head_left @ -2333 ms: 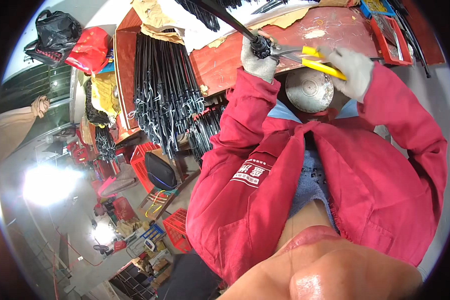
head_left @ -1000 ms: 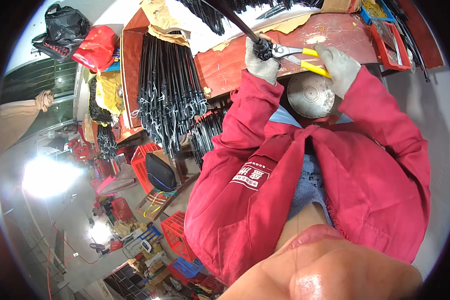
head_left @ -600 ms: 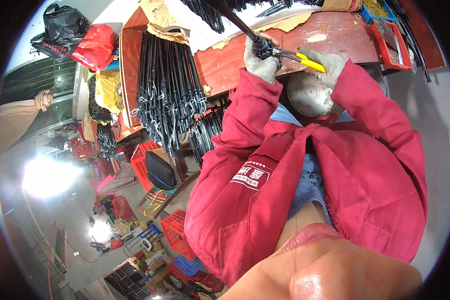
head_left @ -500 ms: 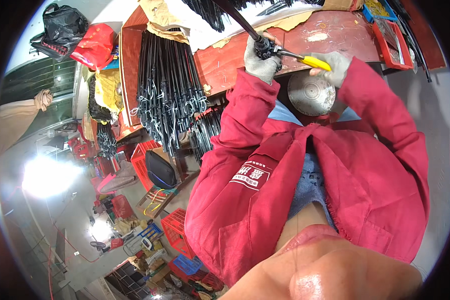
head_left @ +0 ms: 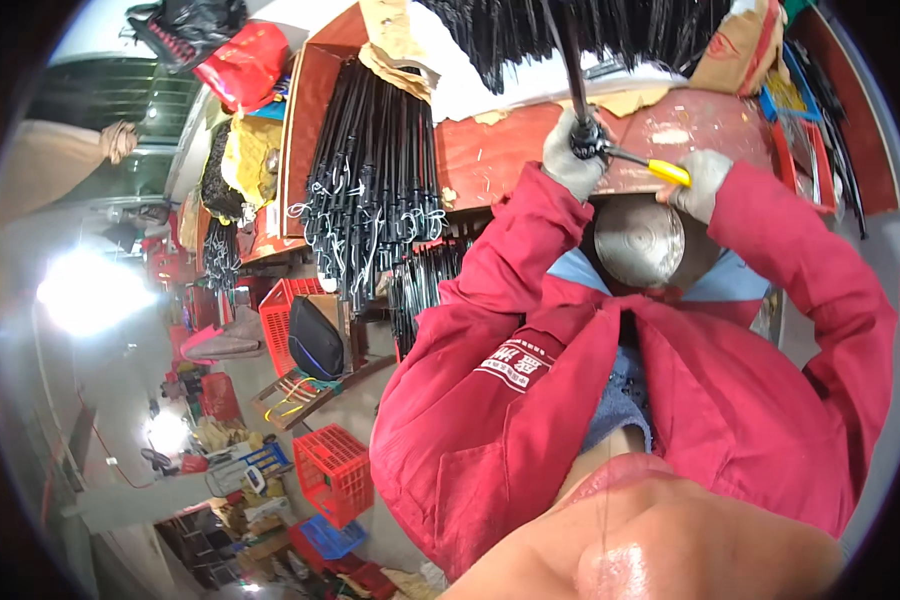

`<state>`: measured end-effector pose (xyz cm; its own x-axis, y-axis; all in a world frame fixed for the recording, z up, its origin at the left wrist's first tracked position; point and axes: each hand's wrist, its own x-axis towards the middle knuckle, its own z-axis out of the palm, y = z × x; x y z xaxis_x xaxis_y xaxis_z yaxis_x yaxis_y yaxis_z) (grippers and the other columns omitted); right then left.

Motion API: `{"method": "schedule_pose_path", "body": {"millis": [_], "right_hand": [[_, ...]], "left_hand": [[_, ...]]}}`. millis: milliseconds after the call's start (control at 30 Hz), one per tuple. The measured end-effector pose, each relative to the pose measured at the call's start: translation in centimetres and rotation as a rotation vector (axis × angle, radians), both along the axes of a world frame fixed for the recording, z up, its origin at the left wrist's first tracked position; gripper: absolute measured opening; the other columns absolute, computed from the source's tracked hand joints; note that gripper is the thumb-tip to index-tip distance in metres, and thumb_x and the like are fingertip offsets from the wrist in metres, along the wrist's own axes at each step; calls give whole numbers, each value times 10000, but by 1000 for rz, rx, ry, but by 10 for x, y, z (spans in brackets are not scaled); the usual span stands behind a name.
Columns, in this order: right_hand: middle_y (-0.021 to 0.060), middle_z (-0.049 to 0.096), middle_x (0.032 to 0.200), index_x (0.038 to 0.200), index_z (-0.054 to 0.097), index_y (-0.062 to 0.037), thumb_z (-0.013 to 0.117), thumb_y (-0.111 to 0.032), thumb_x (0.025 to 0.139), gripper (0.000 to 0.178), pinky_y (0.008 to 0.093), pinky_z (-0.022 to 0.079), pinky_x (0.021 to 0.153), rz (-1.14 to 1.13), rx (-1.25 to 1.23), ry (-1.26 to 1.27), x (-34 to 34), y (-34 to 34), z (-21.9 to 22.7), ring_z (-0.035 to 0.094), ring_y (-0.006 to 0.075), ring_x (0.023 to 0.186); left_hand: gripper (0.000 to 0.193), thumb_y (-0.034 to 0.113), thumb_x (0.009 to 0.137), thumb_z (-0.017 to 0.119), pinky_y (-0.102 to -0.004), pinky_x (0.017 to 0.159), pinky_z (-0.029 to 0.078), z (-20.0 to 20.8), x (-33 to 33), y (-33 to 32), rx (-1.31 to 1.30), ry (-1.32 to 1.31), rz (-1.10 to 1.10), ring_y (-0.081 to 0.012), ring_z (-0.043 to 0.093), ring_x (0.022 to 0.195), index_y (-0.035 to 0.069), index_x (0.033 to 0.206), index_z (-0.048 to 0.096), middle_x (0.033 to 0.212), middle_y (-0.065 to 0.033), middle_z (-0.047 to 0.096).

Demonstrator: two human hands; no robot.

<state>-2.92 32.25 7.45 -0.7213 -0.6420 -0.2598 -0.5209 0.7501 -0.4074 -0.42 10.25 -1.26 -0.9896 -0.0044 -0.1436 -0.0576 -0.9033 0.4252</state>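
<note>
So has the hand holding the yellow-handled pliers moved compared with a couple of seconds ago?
Yes. The right hand has swung inward toward the left hand, across the round metal bowl.

- A worn red-brown workbench [head_left: 510,150] carried the work.
- Black rod bundles [head_left: 375,190] lay along its left part.
- Torn cardboard scraps [head_left: 620,100] and white sheeting [head_left: 480,95] lay upon it.
- A red tray [head_left: 805,150] sat at its right end.

— What can't you make out?
— The pliers' [head_left: 638,163] nose: it sits behind the left hand [head_left: 574,160], so the grip on the black rod [head_left: 568,60] is hidden.
— And the rod?
— Its top is cut off by the upper edge.
— The right hand [head_left: 702,184]?
— Its fingers [head_left: 692,200] cover the yellow handle's end.
</note>
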Motion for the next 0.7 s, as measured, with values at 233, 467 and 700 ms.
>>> {"method": "schedule_pose_path", "body": {"millis": [233,467,700], "right_hand": [[171,618,786,884,611,-67,662,-216,687,252,386,455,594,-46,-137,245,-47,23,-88,551,346,630],[92,614,873,1098,517,-93,623,-194,736,391,323,450,550,42,-599,-39,-27,11,-136,566,226,626],[91,610,910,1077,542,-26,580,-240,793,357,239,470,534,-603,-1629,-940,25,12,-20,575,155,608]], "left_hand": [[324,-108,681,513,-290,706,471,9,-2,-10,469,107,240,-198,562,753,63,954,478,838,-102,560],[363,-156,673,565,-308,707,472,54,20,35,-443,400,855,-187,548,766,116,897,477,827,-66,566],[229,12,833,516,-330,772,473,54,78,79,-187,-145,-200,-230,581,887,12,1062,517,1028,-117,589]]}}
